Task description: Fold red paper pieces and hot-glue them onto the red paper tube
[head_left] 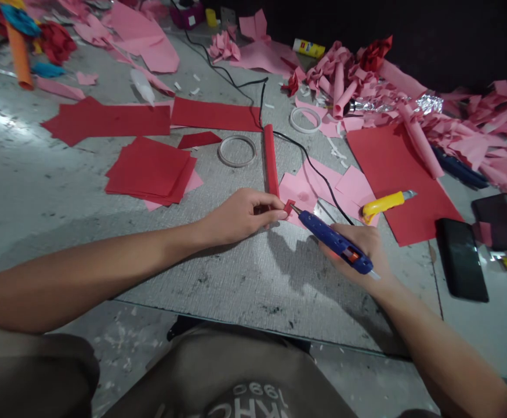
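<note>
In my right hand (pixel 362 249) is a blue glue gun (pixel 334 237), its metal tip pointing left. That tip meets a small red paper piece (pixel 289 207), which my left hand (pixel 247 216) pinches between thumb and fingers. Just beyond my left fingertips lies a rolled red paper tube (pixel 271 157), pointing away from me. Pink paper sheets (pixel 301 191) are spread under and behind the glue gun's tip. A black cord (pixel 323 168) runs from behind the tube toward my right hand.
Stacked red squares (pixel 149 168), red strips (pixel 216 114) and a tape roll (pixel 237 151) lie left of the tube. To the right are a yellow cutter (pixel 384 206), a large red sheet (pixel 401 180) and a phone (pixel 461 258). Crumpled pink paper (pixel 475 133) heaps along the back.
</note>
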`<state>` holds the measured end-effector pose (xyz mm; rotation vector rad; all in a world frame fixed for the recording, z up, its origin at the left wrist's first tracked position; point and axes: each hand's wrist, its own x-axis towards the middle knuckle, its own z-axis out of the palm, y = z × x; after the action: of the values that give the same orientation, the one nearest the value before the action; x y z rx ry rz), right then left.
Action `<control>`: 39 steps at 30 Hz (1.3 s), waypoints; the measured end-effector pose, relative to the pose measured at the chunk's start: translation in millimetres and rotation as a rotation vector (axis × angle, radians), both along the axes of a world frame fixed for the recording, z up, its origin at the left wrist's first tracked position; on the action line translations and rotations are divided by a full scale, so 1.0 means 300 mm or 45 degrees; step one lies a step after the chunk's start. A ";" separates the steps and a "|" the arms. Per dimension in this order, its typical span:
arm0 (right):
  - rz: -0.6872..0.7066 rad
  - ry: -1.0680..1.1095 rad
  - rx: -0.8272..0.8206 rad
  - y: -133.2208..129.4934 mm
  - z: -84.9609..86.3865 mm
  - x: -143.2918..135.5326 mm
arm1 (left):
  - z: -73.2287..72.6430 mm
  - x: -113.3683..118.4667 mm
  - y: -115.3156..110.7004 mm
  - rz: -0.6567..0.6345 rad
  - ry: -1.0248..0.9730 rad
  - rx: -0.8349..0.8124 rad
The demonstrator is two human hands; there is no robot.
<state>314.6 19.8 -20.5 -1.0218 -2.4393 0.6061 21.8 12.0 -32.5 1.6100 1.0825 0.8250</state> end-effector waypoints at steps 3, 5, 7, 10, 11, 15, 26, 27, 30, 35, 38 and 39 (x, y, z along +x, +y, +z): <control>0.002 0.003 -0.002 -0.002 0.002 -0.001 | -0.004 -0.001 0.002 -0.006 0.005 -0.001; 0.008 0.010 -0.005 -0.003 0.004 -0.001 | -0.006 -0.001 0.003 -0.007 0.011 0.008; 0.011 0.016 -0.014 -0.003 0.005 -0.002 | -0.009 -0.001 0.003 -0.002 0.012 0.023; 0.001 0.005 -0.025 -0.003 0.007 -0.005 | -0.012 -0.002 0.003 0.001 -0.001 0.028; -0.004 -0.004 -0.027 -0.003 0.007 -0.007 | -0.012 -0.002 0.003 0.001 -0.004 0.024; -0.013 -0.012 -0.004 -0.002 0.002 -0.011 | -0.008 -0.002 0.002 -0.004 0.005 0.019; 0.019 0.003 -0.001 0.001 -0.002 -0.003 | -0.009 0.001 0.004 0.016 -0.012 0.031; 0.022 0.004 -0.005 0.001 0.000 -0.005 | -0.008 0.001 0.003 0.019 -0.019 0.023; 0.024 0.010 -0.009 0.000 0.007 -0.011 | -0.004 0.002 0.001 0.032 -0.045 -0.005; 0.018 0.020 -0.015 -0.001 0.007 -0.010 | -0.006 0.001 0.002 0.033 -0.041 -0.004; -0.006 0.025 -0.051 -0.002 0.001 -0.005 | -0.008 0.001 0.004 0.029 -0.034 0.011; -0.014 0.033 -0.070 -0.002 0.000 -0.005 | -0.008 0.002 0.004 0.031 -0.036 0.018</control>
<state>313.0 19.2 -20.4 -1.0422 -2.4048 0.6821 22.3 13.1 -34.8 1.5952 1.0804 0.8708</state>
